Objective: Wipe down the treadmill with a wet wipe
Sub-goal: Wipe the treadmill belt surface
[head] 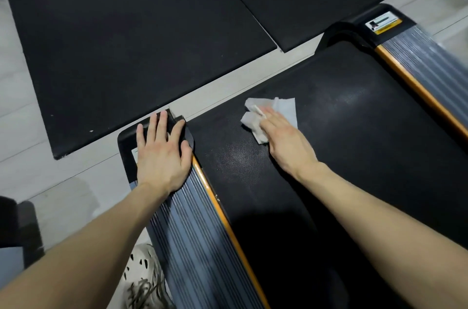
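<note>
The treadmill's black belt [342,116] runs from the lower middle to the upper right, with a ribbed grey side rail [192,220] and an orange strip on each side. A crumpled white wet wipe [283,108] lies on the belt near its rear end. My right hand [286,136] presses flat on the wipe, fingers straight, partly covering it. My left hand [162,151] rests flat with spread fingers on the black end cap of the left side rail.
Black rubber floor mats [121,42] lie beyond the treadmill's rear end on a pale floor [50,182]. The right side rail [425,65] carries a warning label at its end. A white shoe [144,275] shows at the bottom left beside the rail.
</note>
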Motion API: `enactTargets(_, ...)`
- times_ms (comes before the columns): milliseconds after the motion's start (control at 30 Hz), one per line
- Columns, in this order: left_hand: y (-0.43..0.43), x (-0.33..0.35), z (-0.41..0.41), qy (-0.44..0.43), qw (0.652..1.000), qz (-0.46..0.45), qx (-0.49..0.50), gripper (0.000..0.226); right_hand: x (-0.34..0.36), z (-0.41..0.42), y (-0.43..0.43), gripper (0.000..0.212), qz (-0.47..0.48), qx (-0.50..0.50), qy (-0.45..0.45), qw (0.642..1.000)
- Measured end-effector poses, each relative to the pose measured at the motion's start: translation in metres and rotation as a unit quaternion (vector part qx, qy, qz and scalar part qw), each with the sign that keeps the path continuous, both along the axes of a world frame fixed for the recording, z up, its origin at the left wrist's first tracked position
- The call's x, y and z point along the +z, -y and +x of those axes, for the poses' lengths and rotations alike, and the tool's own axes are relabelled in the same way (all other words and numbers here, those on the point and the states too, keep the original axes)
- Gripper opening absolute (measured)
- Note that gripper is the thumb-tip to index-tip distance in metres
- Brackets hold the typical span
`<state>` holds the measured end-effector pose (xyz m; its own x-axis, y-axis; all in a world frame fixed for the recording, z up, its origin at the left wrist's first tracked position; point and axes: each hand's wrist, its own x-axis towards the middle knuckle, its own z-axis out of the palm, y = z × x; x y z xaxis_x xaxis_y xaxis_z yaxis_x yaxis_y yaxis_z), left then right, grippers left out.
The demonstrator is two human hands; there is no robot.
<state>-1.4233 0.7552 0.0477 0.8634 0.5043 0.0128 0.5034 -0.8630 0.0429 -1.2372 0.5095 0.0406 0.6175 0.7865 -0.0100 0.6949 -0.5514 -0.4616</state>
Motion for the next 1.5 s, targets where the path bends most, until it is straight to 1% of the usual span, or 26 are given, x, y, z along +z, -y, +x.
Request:
enactTargets(33, 0.0, 0.0, 0.0, 0.0, 1.0, 0.0, 0.0, 0.061, 0.001, -0.009, -0.002, 0.065, 0.015, 0.017, -0.012, 1.0)
enactTargets(67, 0.0, -0.001, -0.001, 0.0, 1.0, 0.0, 0.001, 0.061, 0.0, -0.02, -0.004, 0.071, 0.022, 0.043, -0.018, 0.999)
enactTargets(133, 0.001, -0.002, -0.001, 0.002, 1.0, 0.002, 0.003, 0.061, 0.002, -0.039, -0.009, 0.068, 0.044, 0.071, -0.022, 0.996)
enactTargets(200, 0.0, -0.001, 0.0, 0.001, 1.0, -0.001, 0.004, 0.06, 0.013, -0.049, -0.01, 0.071, 0.103, 0.029, -0.064, 0.992)
enactTargets(267, 0.001, -0.002, -0.001, -0.001, 1.0, 0.0, 0.004, 0.06, 0.029, -0.061, -0.008, 0.079, 0.124, -0.002, -0.096, 0.988)
enactTargets(300, 0.001, -0.003, -0.001, -0.001, 1.0, -0.001, 0.004, 0.06, 0.033, -0.067, -0.006, 0.078, 0.113, 0.015, -0.109, 0.987)
enactTargets(333, 0.0, -0.003, -0.001, -0.001, 1.0, -0.003, 0.004, 0.06, 0.034, -0.073, -0.004, 0.069, 0.098, 0.056, -0.117, 0.987)
enactTargets(367, 0.0, -0.003, -0.001, -0.002, 1.0, -0.004, 0.003, 0.06, 0.032, -0.077, -0.002, 0.055, 0.09, 0.095, -0.107, 0.986)
enactTargets(400, 0.0, -0.002, -0.001, -0.003, 1.0, -0.003, 0.003, 0.06, 0.028, -0.077, -0.002, 0.042, 0.097, 0.109, -0.08, 0.986)
enactTargets(433, 0.0, -0.002, -0.001, -0.004, 1.0, -0.002, 0.003, 0.06, 0.022, -0.075, -0.003, 0.036, 0.109, 0.094, -0.048, 0.988)
enactTargets(467, 0.001, -0.002, -0.001, -0.005, 1.0, -0.001, 0.003, 0.06, 0.015, -0.072, -0.003, 0.039, 0.113, 0.063, -0.022, 0.991)
enactTargets(500, 0.001, -0.001, -0.002, -0.005, 1.0, 0.0, 0.003, 0.06, 0.009, -0.069, -0.005, 0.047, 0.096, 0.039, 0.001, 0.995)
enactTargets(567, 0.001, 0.0, -0.001, -0.007, 1.0, 0.003, 0.001, 0.06, -0.001, -0.074, -0.011, 0.059, 0.011, 0.058, 0.049, 0.997)
enactTargets(600, 0.002, 0.0, -0.001, -0.011, 1.0, 0.004, 0.0, 0.06, -0.008, -0.081, -0.013, 0.059, -0.027, 0.075, 0.072, 0.994)
enactTargets(633, 0.002, 0.0, 0.0, -0.017, 1.0, 0.004, -0.002, 0.06, -0.013, -0.085, -0.013, 0.058, -0.041, 0.089, 0.09, 0.991)
enactTargets(767, -0.002, 0.001, 0.0, -0.033, 0.999, -0.007, -0.004, 0.062, -0.022, -0.056, -0.003, 0.054, -0.027, 0.108, 0.121, 0.986)
enactTargets(867, -0.001, 0.001, -0.001, -0.035, 0.999, -0.011, -0.003, 0.063, -0.023, -0.031, 0.004, 0.056, -0.02, 0.073, 0.116, 0.99)
enactTargets(967, 0.002, 0.003, 0.001, -0.032, 0.999, -0.008, -0.003, 0.063, -0.016, -0.025, 0.009, 0.053, -0.05, 0.026, 0.097, 0.994)
enactTargets(1033, 0.001, 0.004, 0.002, -0.033, 0.999, -0.009, -0.003, 0.063, -0.011, -0.027, 0.009, 0.06, -0.067, -0.016, 0.061, 0.996)
enactTargets(1133, 0.001, 0.006, 0.003, -0.01, 1.0, -0.015, -0.012, 0.06, -0.012, -0.046, 0.008, 0.07, -0.074, -0.005, 0.056, 0.996)
enactTargets(1233, 0.009, 0.01, 0.014, 0.019, 0.998, -0.005, -0.058, 0.053, -0.016, -0.059, 0.003, 0.062, -0.049, -0.003, 0.08, 0.996)
enactTargets(1300, 0.017, 0.012, 0.026, 0.021, 0.992, -0.003, -0.122, 0.052, -0.02, -0.052, 0.003, 0.058, -0.06, 0.03, 0.123, 0.99)
enactTargets(1333, 0.021, 0.013, 0.033, 0.022, 0.988, -0.017, -0.152, 0.053, -0.019, -0.04, 0.008, 0.059, -0.076, 0.037, 0.143, 0.986)
enactTargets(1367, 0.025, 0.016, 0.042, 0.018, 0.984, -0.04, -0.175, 0.055, -0.018, -0.019, 0.015, 0.06, -0.077, 0.015, 0.156, 0.985)
enactTargets(1433, 0.036, 0.022, 0.061, -0.012, 0.975, -0.086, -0.203, 0.067, -0.014, 0.046, 0.041, 0.061, -0.088, -0.116, 0.155, 0.977)
enactTargets(1500, 0.045, 0.028, 0.084, -0.066, 0.97, -0.115, -0.205, 0.091, -0.003, 0.11, 0.073, 0.055, -0.127, -0.247, 0.128, 0.952)
